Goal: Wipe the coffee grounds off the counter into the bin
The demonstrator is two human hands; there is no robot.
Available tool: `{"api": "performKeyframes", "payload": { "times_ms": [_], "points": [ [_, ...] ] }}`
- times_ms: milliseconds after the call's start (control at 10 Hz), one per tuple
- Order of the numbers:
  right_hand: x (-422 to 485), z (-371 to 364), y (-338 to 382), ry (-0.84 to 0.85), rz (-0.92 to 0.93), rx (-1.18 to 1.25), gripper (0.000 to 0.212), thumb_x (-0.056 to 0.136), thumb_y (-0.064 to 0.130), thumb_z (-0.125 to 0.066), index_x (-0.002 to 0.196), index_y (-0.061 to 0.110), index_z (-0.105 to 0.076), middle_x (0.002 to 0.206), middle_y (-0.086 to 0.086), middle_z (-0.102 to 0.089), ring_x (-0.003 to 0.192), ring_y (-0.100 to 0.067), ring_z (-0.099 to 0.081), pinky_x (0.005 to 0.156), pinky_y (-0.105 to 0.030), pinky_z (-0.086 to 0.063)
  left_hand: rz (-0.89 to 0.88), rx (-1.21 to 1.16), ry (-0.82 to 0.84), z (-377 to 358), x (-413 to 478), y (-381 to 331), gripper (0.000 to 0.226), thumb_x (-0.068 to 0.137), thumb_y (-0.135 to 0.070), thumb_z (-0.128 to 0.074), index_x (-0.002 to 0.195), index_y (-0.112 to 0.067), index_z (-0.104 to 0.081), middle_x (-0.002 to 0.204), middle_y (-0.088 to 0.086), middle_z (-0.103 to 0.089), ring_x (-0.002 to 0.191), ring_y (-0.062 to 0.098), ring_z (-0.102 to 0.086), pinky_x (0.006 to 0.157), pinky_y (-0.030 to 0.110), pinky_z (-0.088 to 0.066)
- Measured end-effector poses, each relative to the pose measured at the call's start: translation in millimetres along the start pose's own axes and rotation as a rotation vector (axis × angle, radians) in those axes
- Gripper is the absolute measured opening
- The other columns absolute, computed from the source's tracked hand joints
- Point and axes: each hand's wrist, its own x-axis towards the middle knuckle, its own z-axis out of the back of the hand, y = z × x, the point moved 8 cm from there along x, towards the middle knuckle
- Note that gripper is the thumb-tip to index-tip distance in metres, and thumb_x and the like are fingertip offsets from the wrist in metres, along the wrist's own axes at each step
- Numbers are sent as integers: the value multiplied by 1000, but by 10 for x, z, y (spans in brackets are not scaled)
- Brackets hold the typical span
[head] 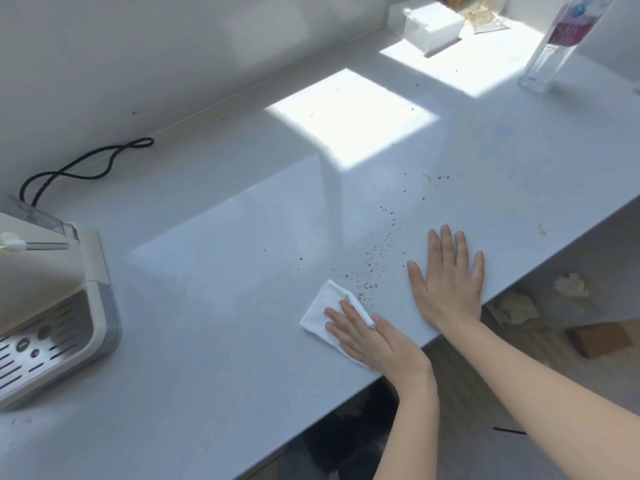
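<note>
Dark coffee grounds (367,268) lie scattered over the pale grey counter (214,258), in a trail that thins out toward the far right. My left hand (367,337) presses flat on a folded white cloth (329,306) near the front edge, just left of the grounds. My right hand (446,275) rests palm down with fingers spread on the counter, to the right of the grounds, holding nothing. Under the counter's edge, a bin (519,310) with crumpled waste in it shows partly.
A cream coffee machine (52,306) with a black cable (86,168) stands at the left. At the back right are a white box (426,26) and a tall clear bottle (561,39). The counter's front edge runs diagonally from lower left to right.
</note>
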Motion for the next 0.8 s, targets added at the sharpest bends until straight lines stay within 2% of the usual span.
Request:
{"api": "performKeyframes", "payload": {
  "times_ms": [200,300,400,500,600,700,800],
  "points": [
    [8,-20,-23,9,-11,-11,74,90,56,-1,152,16,-5,162,-3,-2,149,-22,2,118,-51,-1,-19,-31,82,-131,62,-71,46,102,-12,-28,146,-21,-20,152,-18,4,141,-2,11,111,16,12],
    [22,-20,-25,8,-16,-8,70,93,54,-4,152,16,-6,162,-2,-3,149,-22,1,117,-50,-1,44,-93,169,-130,84,-51,43,103,-21,-26,141,-36,-15,153,-21,-1,143,0,4,119,30,3],
    [22,-19,-20,23,-17,-3,75,89,56,-3,152,16,-8,162,-2,-3,149,-22,1,117,-50,0,265,-308,237,-30,71,13,38,102,-32,-29,139,-36,-35,151,-8,-33,135,11,-36,113,40,-32],
    [12,-18,-24,30,-19,-17,75,88,56,-1,152,17,-6,162,-2,-2,149,-21,2,117,-50,0,428,-393,164,247,172,15,33,100,-36,-33,125,-25,-52,110,-4,-64,95,10,-62,69,24,-55],
    [10,-11,-35,31,-23,-20,75,88,56,0,152,17,-5,162,-2,-1,149,-21,2,118,-49,1,496,-439,94,544,347,-88,31,98,-36,-37,118,-22,-57,98,-7,-65,84,6,-61,54,18,-47],
    [0,-3,-42,32,-24,-17,75,88,56,0,152,17,-5,162,-2,-1,149,-21,3,117,-49,1,573,-499,26,773,530,-160,22,94,-30,-45,96,-18,-63,88,-6,-66,79,6,-62,60,21,-42],
    [2,6,-30,31,-27,-19,73,90,55,-3,152,17,-5,162,-1,0,149,-20,3,117,-48,1,663,-646,49,864,759,-171,20,92,-22,-45,95,-12,-62,96,3,-68,87,17,-65,75,29,-50]
  ]
}}
